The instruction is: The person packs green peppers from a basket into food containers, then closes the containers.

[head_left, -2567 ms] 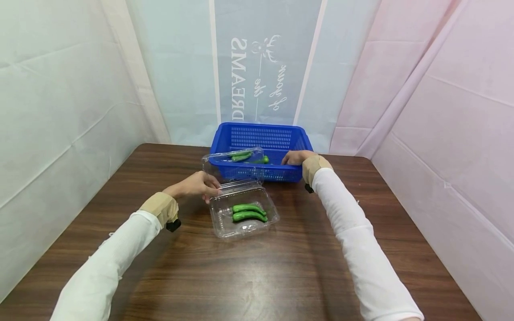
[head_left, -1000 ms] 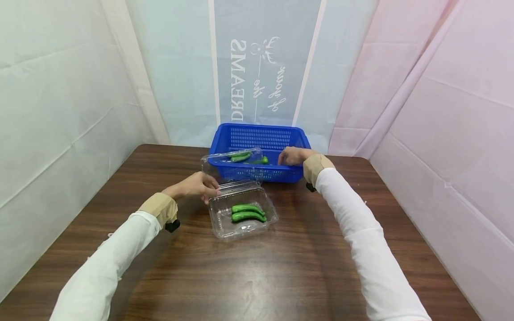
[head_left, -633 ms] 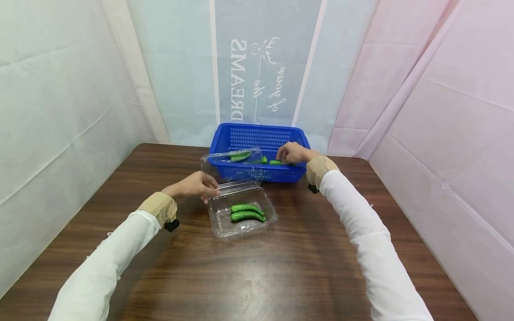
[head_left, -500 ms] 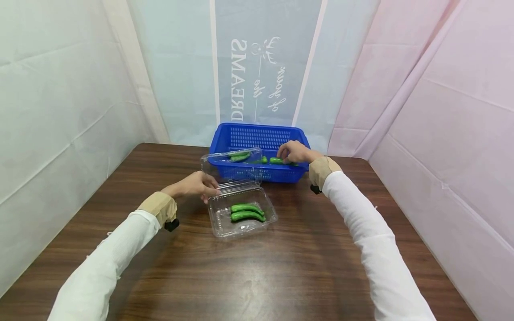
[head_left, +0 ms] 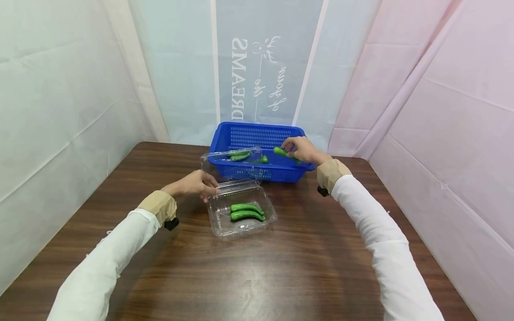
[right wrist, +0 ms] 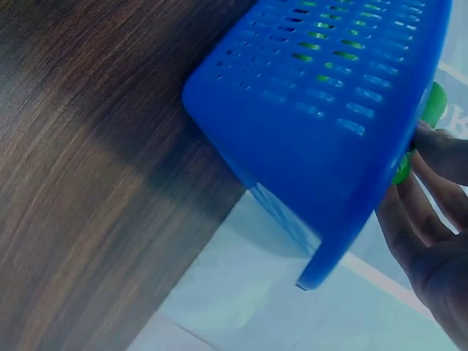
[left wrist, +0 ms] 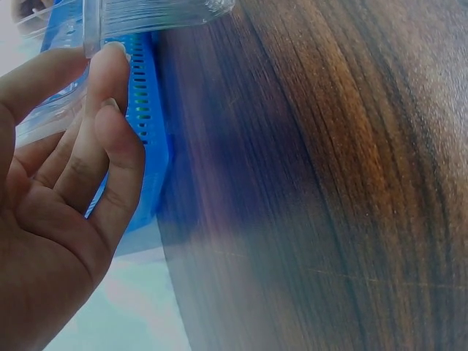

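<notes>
Lying pinched between the right fingers (right wrist: pixel 443 155): a green pepper (head_left: pixel 279 151).

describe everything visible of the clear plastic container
The clear plastic container looks thin and glossy: a rectangular tray joined to a lid along a ribbed edge. It sits open on the table, lid raised toward the blue basket; whether they touch is unclear. Two green vegetables lie side by side in the tray. The left hand pinches it near the ribbed edge.
</notes>
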`<state>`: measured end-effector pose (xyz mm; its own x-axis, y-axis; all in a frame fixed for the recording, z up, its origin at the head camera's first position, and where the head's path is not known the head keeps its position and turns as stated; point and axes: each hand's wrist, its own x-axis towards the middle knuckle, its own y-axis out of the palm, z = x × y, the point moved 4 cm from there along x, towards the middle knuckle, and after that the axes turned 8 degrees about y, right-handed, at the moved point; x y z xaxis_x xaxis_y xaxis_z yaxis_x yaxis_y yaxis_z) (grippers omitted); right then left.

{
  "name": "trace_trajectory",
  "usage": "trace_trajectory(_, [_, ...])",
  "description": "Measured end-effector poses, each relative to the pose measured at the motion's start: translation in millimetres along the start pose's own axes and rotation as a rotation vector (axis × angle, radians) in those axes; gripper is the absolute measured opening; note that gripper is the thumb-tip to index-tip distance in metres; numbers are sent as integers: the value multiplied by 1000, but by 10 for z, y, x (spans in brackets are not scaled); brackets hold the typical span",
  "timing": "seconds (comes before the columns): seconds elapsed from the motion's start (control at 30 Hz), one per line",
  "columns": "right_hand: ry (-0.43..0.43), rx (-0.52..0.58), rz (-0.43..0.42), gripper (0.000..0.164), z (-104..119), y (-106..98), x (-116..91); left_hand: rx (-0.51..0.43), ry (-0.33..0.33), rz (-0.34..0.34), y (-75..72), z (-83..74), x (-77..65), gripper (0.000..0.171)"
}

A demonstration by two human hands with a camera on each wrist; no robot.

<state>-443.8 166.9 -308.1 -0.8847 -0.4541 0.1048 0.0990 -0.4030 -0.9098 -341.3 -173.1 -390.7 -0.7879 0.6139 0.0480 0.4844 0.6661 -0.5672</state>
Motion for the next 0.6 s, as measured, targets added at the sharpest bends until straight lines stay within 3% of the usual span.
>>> trace_trajectory(0.27, [-75,26,-37,36,119,-45,-88,22,-9,9,-10,-20,0,27])
trace_trajectory(0.6, [-172,25,-164,46,213,-89,-251,22,-9,16,-8,7,5,28])
